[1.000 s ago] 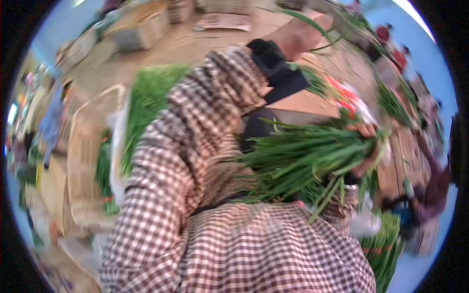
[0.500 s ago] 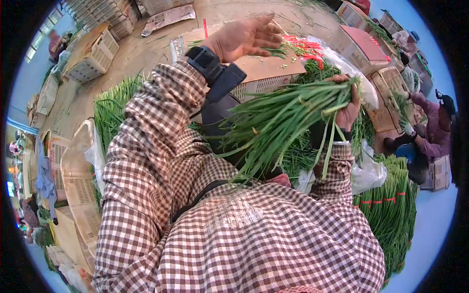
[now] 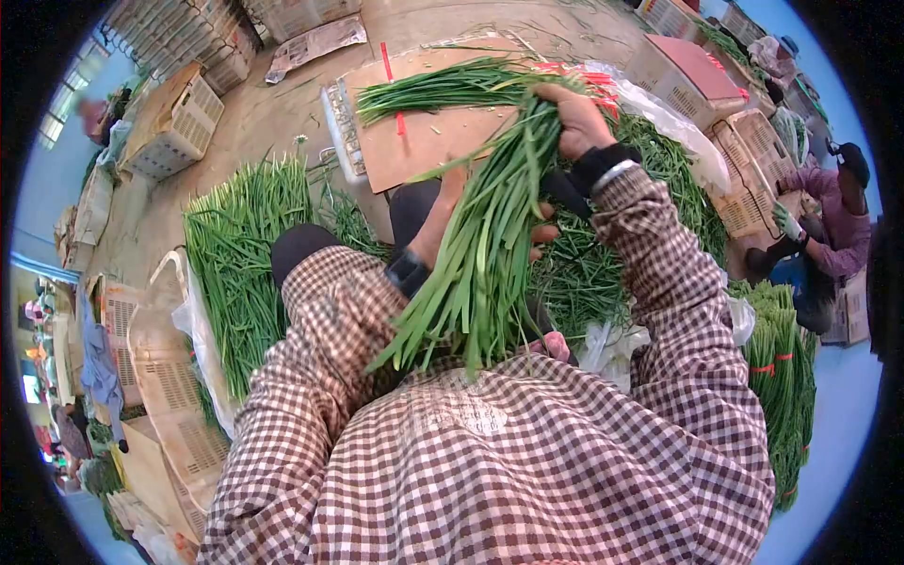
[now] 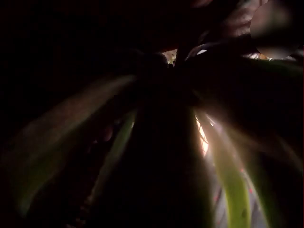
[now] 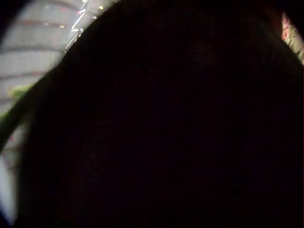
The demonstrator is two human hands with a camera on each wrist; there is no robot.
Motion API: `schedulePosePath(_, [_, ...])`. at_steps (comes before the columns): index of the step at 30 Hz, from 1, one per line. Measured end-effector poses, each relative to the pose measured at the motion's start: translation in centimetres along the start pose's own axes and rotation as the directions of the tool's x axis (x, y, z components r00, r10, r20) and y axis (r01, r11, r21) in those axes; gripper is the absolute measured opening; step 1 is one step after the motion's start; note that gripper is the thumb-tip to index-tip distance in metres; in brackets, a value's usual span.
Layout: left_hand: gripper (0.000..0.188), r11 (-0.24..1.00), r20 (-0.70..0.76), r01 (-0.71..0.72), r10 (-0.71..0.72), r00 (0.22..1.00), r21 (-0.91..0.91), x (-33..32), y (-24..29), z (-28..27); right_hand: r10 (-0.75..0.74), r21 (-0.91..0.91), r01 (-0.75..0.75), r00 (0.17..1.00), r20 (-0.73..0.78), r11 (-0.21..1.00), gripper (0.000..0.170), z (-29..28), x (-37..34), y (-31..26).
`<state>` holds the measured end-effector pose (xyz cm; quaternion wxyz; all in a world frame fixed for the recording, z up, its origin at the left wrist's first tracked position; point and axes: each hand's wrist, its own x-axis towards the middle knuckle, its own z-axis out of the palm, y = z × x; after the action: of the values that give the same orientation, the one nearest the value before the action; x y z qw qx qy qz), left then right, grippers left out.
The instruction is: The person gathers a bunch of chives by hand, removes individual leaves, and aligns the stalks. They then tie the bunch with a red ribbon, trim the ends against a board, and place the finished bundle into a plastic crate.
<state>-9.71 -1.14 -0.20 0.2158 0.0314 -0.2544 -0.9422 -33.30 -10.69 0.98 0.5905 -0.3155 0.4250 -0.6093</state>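
Observation:
In the head view my right hand [image 3: 576, 122] grips a bunch of garlic chives [image 3: 480, 254] near its upper end. The long flat leaves hang down and fan out toward my checked shirt. Behind the bunch is my left hand [image 3: 444, 212], with a few fingertips [image 3: 544, 232] showing past the leaves' right edge; I cannot tell whether it grasps them. Backlit leaves [image 4: 236, 190] cross the dark left wrist view. The right wrist view is mostly black. More chives [image 3: 443, 87] lie on a brown board [image 3: 395, 165] ahead, across a red strip [image 3: 399, 122].
Upright chives [image 3: 245, 254] stand in a plastic-lined crate at left. Loose greens [image 3: 584, 273] are heaped at right, with red-tied bundles [image 3: 767, 363] farther right. More red strips [image 3: 603, 87] lie at the board's far right. Another person [image 3: 838, 221] sits at right. Crates [image 3: 179, 122] stand around.
My left hand, open over the board half a second ago, has come down behind the bunch. My right hand has moved up and left, and the bunch has swung from sideways to hanging down.

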Motion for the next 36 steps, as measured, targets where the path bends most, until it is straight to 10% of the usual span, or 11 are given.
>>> schedulePosePath(3, [0.086,0.997,-0.052,-0.057,0.055,0.997,-0.042,-2.5,-0.9,0.0,-0.120,-0.148,0.123,0.992,0.033,0.981,0.018,0.7,2.5,2.8])
schedulePosePath(10, [0.054,0.992,-0.145,0.048,-0.065,0.987,-0.118,-6.2,-1.1,-0.5,0.227,0.180,-0.191,0.952,-0.204,0.965,0.014,4.2,-0.7,3.9])
schedulePosePath(14, [0.034,0.969,-0.461,0.246,-0.203,0.864,0.034,-6.6,-1.9,-0.8,0.277,0.288,-0.213,0.939,-0.203,0.934,0.014,3.0,-1.0,5.7])
schedulePosePath(19, [0.024,0.920,-0.545,0.392,-0.331,0.770,-0.007,-7.1,-2.2,-2.0,0.267,0.341,-0.219,0.958,-0.100,0.914,0.023,0.0,-3.7,7.4])
schedulePosePath(23, [0.025,0.819,-0.538,0.422,-0.170,0.825,0.388,-6.5,-0.2,-0.7,-0.038,0.609,-0.020,0.996,0.082,0.793,0.028,-2.5,-7.7,5.2])
schedulePosePath(29, [0.021,0.635,-0.541,0.429,-0.020,0.841,0.642,-4.9,2.3,1.2,-0.066,0.513,0.152,0.981,-0.182,0.845,0.028,-5.5,-8.7,5.9])
schedulePosePath(30, [0.019,0.594,-0.532,0.437,-0.019,0.847,0.675,-4.9,3.1,1.8,-0.281,0.040,0.288,0.950,-0.138,0.957,0.029,-6.8,-8.8,6.3])
schedulePosePath(33, [0.021,0.696,-0.541,0.408,-0.033,0.840,0.592,-5.3,3.4,-0.1,-0.394,-0.325,0.366,0.919,-0.025,0.872,0.034,-7.9,-9.6,7.5])
schedulePosePath(34, [0.022,0.732,-0.546,0.388,-0.027,0.838,0.560,-5.4,4.0,0.1,-0.470,-0.247,0.456,0.883,0.004,0.855,0.036,-8.2,-10.1,7.6])
schedulePosePath(35, [0.023,0.775,-0.569,0.376,-0.027,0.822,0.508,-6.1,4.0,0.5,-0.088,0.456,0.135,0.989,-0.122,0.880,0.036,-6.9,-10.9,6.6])
schedulePosePath(36, [0.028,0.687,-0.588,0.425,0.005,0.809,0.590,-6.8,4.2,-0.6,-0.138,0.297,0.161,0.986,-0.095,0.941,0.038,-6.1,-12.3,6.4])
